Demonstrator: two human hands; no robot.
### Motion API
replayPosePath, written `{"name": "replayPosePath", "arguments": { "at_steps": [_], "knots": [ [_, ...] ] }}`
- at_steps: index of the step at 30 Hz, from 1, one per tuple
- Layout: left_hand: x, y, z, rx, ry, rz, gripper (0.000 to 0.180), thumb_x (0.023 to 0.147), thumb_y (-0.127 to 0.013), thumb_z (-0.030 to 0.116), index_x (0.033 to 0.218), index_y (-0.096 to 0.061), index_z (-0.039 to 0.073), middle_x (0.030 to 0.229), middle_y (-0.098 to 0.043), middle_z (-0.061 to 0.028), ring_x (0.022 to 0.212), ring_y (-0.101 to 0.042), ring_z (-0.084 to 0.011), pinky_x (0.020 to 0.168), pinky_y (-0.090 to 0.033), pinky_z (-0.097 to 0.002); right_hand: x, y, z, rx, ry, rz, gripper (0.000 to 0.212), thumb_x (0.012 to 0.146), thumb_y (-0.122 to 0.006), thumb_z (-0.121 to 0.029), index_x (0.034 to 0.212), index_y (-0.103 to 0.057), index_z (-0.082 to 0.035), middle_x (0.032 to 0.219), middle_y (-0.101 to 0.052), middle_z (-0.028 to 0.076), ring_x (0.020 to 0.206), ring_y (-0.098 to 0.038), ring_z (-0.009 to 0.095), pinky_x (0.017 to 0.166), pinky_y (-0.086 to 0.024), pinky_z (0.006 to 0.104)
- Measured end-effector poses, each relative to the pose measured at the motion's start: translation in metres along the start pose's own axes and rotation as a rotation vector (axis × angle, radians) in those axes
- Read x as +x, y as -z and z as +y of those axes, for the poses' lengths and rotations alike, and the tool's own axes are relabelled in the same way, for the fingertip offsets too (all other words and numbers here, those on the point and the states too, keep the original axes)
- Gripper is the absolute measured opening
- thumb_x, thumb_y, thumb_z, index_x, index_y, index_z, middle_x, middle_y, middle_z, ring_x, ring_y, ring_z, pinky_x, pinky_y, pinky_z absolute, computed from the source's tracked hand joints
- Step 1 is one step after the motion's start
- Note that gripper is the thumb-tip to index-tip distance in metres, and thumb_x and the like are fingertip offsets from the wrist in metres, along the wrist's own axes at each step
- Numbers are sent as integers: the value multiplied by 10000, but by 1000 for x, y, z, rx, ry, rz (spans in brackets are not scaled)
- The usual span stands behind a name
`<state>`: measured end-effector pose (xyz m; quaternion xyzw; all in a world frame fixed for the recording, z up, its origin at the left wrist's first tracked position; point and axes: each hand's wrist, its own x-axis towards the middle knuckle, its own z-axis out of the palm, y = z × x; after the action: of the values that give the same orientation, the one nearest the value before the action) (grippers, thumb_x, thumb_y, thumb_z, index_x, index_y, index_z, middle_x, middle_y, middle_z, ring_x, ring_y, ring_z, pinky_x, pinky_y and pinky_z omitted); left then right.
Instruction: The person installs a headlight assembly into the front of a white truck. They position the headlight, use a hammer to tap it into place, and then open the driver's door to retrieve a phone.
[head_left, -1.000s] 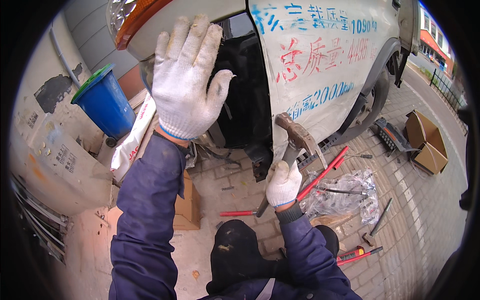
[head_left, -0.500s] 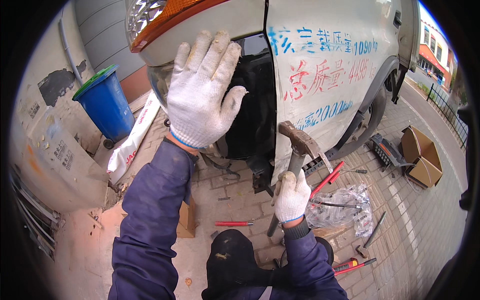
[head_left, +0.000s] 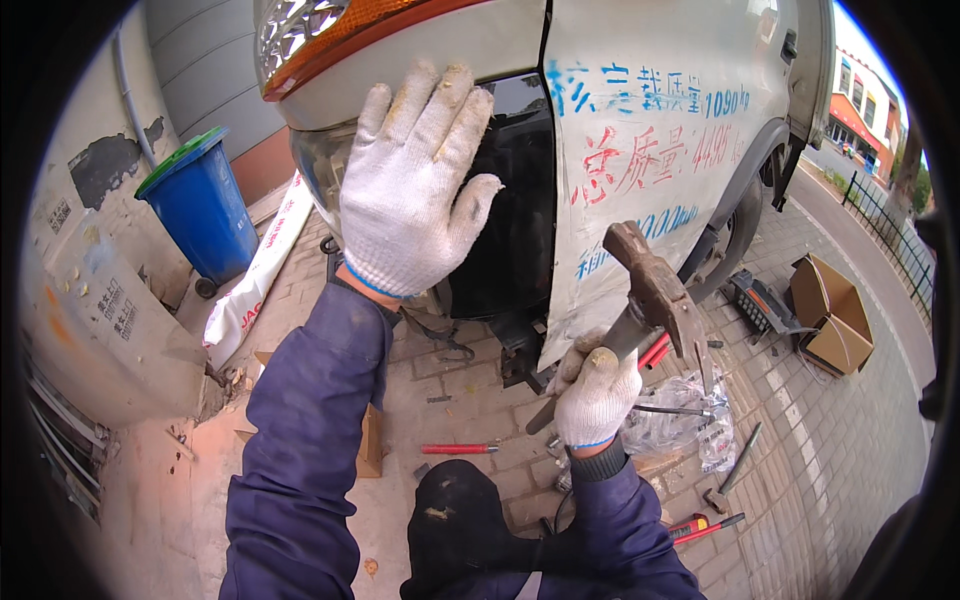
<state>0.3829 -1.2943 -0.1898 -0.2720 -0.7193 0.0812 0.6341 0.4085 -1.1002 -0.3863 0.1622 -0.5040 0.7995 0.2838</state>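
My left hand, in a white knit glove, lies spread and flat over the front corner of a white truck, fingers up and thumb out. It covers part of a glossy black panel below the orange lamp strip. Lower right, my gloved right hand is wrapped round the handle of a claw hammer. The hammer is raised and tilted, its head in front of the truck's door, apart from the metal. The panel's left part is hidden behind my left hand.
On the paving lie a red bar, a crumpled clear plastic bag, another hammer and a black part beside an open cardboard box. A blue bin and a long white package stand left.
The hammer has swung right and toward me, its head moving away from the panel's edge. My left hand stays against the truck; the view has shifted slightly.
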Motion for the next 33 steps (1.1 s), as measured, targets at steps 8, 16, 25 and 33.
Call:
{"name": "replayPosePath", "arguments": {
  "at_steps": [8,16,25,33],
  "knots": [
    [1,4,2,-17,32,-33,694,821,-828,207,1477,-652,66,1542,-611,-170,1479,-525,-394,1266,-331,-559,10,2,-3,-305,-138,-65,314,1150,-538,-341,1047,-589,-49,666,-532,3,490,-494,91,445,-413,266],
    [1,3,1,-24,24,-41,694,830,-820,209,1485,-644,63,1549,-606,-178,1488,-517,-399,1277,-316,-553,22,-1,-2,-312,-77,-82,293,1096,-617,-279,1093,-627,14,711,-625,173,609,-656,296,625,-524,410],
    [4,3,1,-13,20,-36,708,800,-828,197,1468,-642,54,1528,-612,-169,1469,-525,-391,1260,-323,-574,27,-6,-10,-400,3,-91,349,1154,-533,-373,1058,-585,-42,742,-590,38,532,-518,95,470,-432,294],
    [2,1,3,14,23,-33,720,796,-820,193,1477,-631,54,1534,-607,-171,1463,-524,-396,1268,-312,-573,28,0,-4,-378,92,-100,315,1079,-660,-283,1129,-631,26,772,-694,150,677,-725,284,659,-564,405]
  ]
}}
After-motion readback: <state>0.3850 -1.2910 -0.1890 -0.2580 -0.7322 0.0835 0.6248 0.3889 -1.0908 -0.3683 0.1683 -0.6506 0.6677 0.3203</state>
